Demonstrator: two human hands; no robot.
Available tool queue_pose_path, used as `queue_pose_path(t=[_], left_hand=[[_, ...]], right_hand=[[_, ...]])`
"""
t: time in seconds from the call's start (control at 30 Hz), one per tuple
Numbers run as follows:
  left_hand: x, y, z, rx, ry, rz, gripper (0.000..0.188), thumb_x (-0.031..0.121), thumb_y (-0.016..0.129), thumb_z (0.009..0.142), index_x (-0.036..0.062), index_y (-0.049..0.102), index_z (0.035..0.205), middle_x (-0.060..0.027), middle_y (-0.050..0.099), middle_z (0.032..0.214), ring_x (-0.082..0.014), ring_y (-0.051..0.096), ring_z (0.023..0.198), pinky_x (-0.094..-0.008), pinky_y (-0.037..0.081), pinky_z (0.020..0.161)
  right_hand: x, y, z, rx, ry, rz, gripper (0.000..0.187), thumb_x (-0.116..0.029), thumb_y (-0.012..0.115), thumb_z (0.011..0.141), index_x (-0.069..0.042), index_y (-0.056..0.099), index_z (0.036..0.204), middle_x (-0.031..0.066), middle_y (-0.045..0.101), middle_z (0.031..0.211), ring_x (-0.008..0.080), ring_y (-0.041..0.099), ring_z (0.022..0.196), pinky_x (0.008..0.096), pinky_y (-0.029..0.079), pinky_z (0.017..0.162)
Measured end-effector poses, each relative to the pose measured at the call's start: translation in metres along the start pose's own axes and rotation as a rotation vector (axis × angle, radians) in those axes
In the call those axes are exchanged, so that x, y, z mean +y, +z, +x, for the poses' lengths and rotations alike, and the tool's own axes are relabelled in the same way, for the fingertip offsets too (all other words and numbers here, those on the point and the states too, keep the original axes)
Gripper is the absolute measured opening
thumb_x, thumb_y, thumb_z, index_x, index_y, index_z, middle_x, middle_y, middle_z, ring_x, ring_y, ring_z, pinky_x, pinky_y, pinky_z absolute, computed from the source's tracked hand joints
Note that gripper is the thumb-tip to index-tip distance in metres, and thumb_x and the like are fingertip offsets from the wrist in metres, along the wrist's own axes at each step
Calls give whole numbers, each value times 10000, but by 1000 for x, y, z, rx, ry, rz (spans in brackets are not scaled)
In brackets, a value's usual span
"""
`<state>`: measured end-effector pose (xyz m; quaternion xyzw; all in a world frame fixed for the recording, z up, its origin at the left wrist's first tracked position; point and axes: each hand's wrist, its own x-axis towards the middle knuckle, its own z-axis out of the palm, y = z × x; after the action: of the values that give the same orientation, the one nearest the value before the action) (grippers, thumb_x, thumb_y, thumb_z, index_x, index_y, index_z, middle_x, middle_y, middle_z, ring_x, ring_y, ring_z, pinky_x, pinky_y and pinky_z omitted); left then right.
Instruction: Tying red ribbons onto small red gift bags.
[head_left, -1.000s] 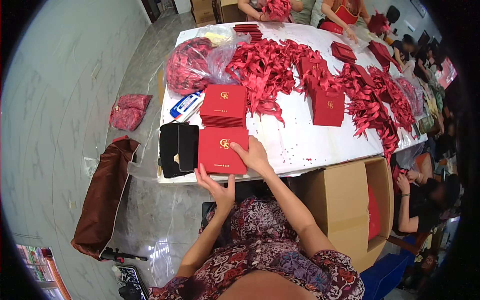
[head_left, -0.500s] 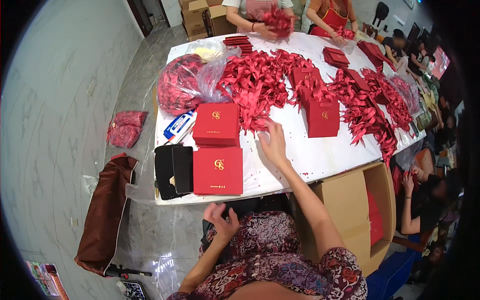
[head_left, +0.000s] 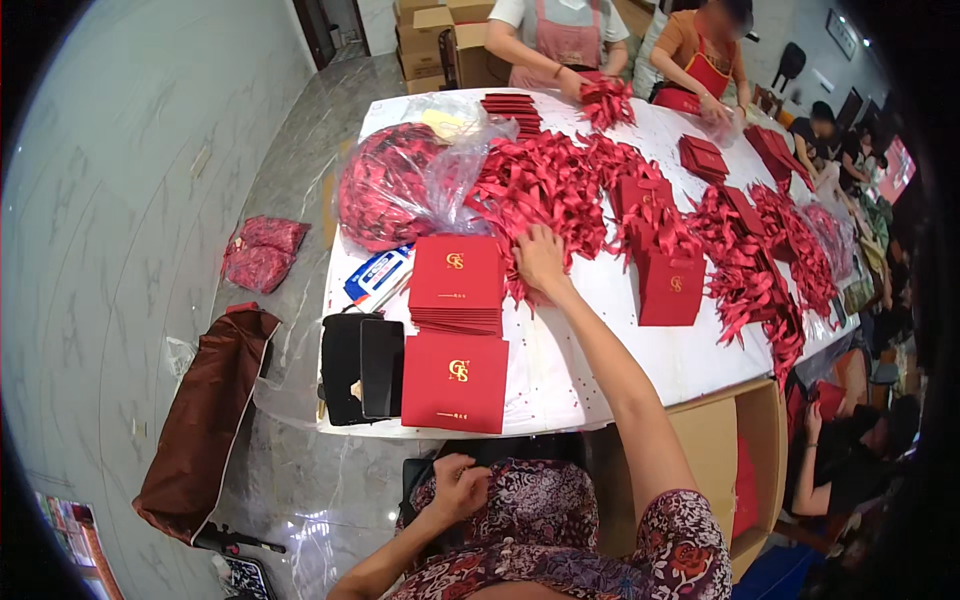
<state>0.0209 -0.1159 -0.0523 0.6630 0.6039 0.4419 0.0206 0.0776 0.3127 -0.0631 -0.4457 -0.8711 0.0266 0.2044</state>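
Observation:
At the near edge of the loose red satin ribbons (head_left: pixel 545 185), my right hand (head_left: pixel 542 260) has its fingers bent down onto the ribbon ends and closed on them; the fingertips are partly hidden. My left hand (head_left: pixel 461 488) hovers above my lap, in front of the table edge, with curled fingers and nothing visible in them. Between the hands lie two stacks of red square cards or flat paper bags with gold print: the nearer stack (head_left: pixel 455 385) at the table edge, the farther stack (head_left: pixel 457 275) just behind it.
Left of the stacks lie a dark phone (head_left: pixel 381 368), a black pouch (head_left: pixel 340 370) and a blue-and-white packet (head_left: pixel 378 276). Behind them bulges a clear bag of ribbons (head_left: pixel 385 190). Ribboned red bags (head_left: pixel 670 290) stand rightward, above an open cardboard box (head_left: pixel 705 430). Two people work across the table (head_left: pixel 580 350).
My right hand has gone from hovering with spread fingers to pressing into the ribbon ends. My left hand's fingers have curled in. The whole view has shifted slightly.

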Motion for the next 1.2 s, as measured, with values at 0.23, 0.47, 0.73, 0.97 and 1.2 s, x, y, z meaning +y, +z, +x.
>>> queue_pose_path(t=[0.23, 0.47, 0.73, 0.97, 1.2], left_hand=[[-88, -103, 159, 201, 196, 291, 306, -26, 668, 701, 69, 629, 989, -134, 600, 1016, -339, 556, 963, -455, 434, 846], [-285, -116, 304, 110, -352, 437, 514, 331, 552, 958, -52, 488, 1295, -331, 533, 1229, -480, 522, 1143, -498, 418, 969], [-409, -66, 351, 169, -789, 39, 714, 584, 441, 956, -71, 613, 1182, -257, 664, 1108, -340, 654, 925, -445, 497, 796], [-400, -41, 376, 351, -958, -238, 494, 424, 659, 909, -54, 721, 1016, -178, 711, 976, -251, 679, 843, -400, 525, 667], [-366, -32, 416, 399, -758, -124, 379, 330, 549, 996, -1, 734, 992, -81, 694, 784, -132, 648, 713, -310, 487, 604]], right_hand=[[-17, -20, 35, 167, 86, 220, 391, -350, 668, 858, -42, 654, 1099, 164, 624, 1078, 352, 575, 1033, 479, 424, 898], [-75, 1, 73, 35, 141, 642, 568, -448, 705, 824, -62, 598, 1227, 159, 700, 1029, 289, 692, 929, 420, 501, 858], [-73, -10, 64, 88, 180, 851, 187, -176, 634, 864, -48, 678, 993, 103, 705, 830, 214, 680, 767, 341, 527, 731], [-55, -27, 38, 154, 237, 860, 147, -137, 632, 890, -41, 673, 994, 91, 693, 817, 185, 660, 744, 323, 521, 707], [-47, -60, -16, 210, 145, 839, 156, -73, 622, 886, -18, 628, 1031, 127, 627, 978, 251, 660, 824, 345, 523, 723]])
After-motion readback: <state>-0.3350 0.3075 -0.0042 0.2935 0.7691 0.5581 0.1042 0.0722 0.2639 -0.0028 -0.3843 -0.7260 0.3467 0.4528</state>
